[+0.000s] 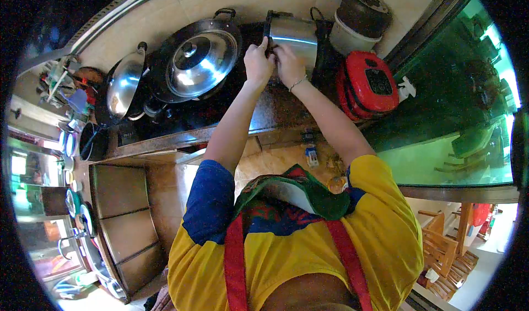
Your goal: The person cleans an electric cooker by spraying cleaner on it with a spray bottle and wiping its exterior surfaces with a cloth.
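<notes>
My left hand (259,64) and my right hand (290,67) meet at the near left side of a shiny stainless-steel vessel (295,38) with dark fittings. Both hands have curled fingers, and the left thumb points up along a black part (268,42) at the vessel's edge. What lies between the fingertips is too small and covered to make out. Just left of my left hand stands a black wok (160,71) under a domed steel lid (202,63) with a dark knob.
A red cooking appliance (372,85) sits right of my hands, in front of a pale container with a dark top (361,22). A white spray bottle (406,89) is beside it. Further left, another steel lid (124,85) leans near a dark pot (93,141). Green glass (457,107) borders the right.
</notes>
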{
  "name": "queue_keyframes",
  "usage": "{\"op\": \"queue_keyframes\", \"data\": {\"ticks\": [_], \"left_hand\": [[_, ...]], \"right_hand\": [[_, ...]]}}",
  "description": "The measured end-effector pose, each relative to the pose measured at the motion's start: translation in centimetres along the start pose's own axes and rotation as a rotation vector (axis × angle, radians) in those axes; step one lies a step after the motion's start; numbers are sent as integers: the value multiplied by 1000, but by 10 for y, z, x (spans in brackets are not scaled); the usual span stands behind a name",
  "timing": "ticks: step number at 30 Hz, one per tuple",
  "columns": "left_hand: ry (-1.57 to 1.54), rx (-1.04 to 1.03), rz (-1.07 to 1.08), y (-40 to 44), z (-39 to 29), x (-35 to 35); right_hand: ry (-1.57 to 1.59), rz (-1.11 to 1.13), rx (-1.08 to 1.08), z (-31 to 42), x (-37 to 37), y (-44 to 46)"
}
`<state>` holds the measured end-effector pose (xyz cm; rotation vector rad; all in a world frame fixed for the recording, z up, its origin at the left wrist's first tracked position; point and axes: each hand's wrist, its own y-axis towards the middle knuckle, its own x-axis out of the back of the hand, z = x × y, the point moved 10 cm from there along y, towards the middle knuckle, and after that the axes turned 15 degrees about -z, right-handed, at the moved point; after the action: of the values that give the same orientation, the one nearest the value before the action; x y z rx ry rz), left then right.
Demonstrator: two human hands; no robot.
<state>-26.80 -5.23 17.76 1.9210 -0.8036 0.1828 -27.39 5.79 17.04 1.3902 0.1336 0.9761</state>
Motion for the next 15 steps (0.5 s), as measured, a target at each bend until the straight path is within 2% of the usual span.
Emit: {"op": "queue_keyframes", "data": {"ticks": [3,5,7,9,10,13,15], "left_hand": [[-52,36,24,1,8,-4],[-99,29,-14,2,3,0],[-93,40,-9,3,3,0],[-89,35,3,5,4,-4],[-100,33,-14,6,9,-7],[-114,70,11,8,16,-11],[-82,78,51,8,15,-11]], "right_hand": [[40,26,14,-15,14,-7],[-12,-26,-92,-37,45,6],[3,28,-98,-39,32,7],[54,-9,92,-8,14,4],[23,41,120,7,1,0],[14,69,156,1,11,5],[-53,53,103,-26,27,4]]}}
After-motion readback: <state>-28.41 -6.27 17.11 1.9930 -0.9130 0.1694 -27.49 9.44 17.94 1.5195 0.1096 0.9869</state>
